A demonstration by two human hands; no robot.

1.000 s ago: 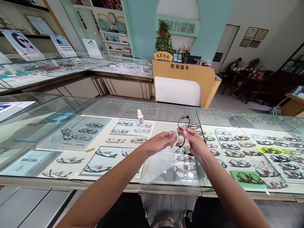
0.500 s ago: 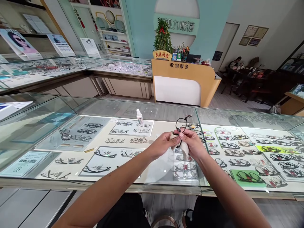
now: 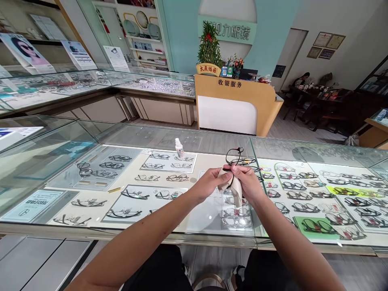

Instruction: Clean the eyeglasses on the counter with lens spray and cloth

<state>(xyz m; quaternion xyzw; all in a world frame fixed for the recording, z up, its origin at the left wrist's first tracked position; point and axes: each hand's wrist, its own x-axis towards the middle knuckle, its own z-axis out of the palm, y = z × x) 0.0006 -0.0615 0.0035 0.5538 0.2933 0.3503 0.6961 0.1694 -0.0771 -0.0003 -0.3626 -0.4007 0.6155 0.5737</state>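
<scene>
Both hands meet above the glass display counter, around a pair of black-framed glasses and a beige cloth. One lens of the glasses stands up above the fingers; the other is wrapped in the cloth. My left hand is closed, pinching the cloth over the covered lens. My right hand is closed too, its thumb and fingers on the frame near the middle, with cloth hanging below. A small white bottle stands upright on the glass, left of and beyond the hands.
Below me the glass counter holds many glasses in rows on trays. Its front edge runs close to my legs. A wooden cashier desk stands across the aisle. Another person sits at a far table.
The glasses have turned slightly, so the bare lens shows at a different angle. The cloth has shifted and hangs fuller between the hands. The bottle has not moved.
</scene>
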